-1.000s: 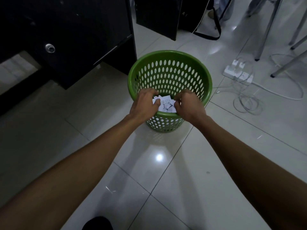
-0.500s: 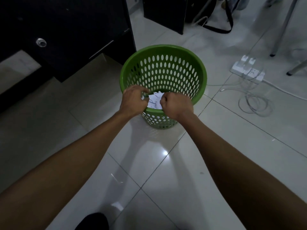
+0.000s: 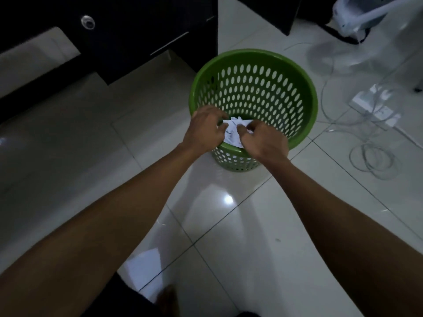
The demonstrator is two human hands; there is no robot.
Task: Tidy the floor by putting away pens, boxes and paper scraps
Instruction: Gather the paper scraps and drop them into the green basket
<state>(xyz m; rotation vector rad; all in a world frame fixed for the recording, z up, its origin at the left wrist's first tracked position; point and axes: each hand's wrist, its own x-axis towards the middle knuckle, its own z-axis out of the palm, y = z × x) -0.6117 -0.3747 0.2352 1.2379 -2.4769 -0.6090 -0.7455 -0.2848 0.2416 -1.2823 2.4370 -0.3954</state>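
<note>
Left hand [image 3: 204, 131], right hand [image 3: 263, 143]: both pinching scraps [image 3: 233, 132].
Held above bin [image 3: 307, 104] at its 6 o'clock rim; shift toward centre, then release together so nothing lands on floor [image 3: 263, 236].

The left hand [image 3: 206, 131] and right hand [image 3: 263, 143] are covering much of the paper scraps [image 3: 232, 133] and the near rim of the green basket [image 3: 251, 52]. Markings on the scraps are showing too small to read. The power strip [image 3: 375, 108] is appearing blurred. The fan [image 3: 357, 17] is running off the top edge.
</note>
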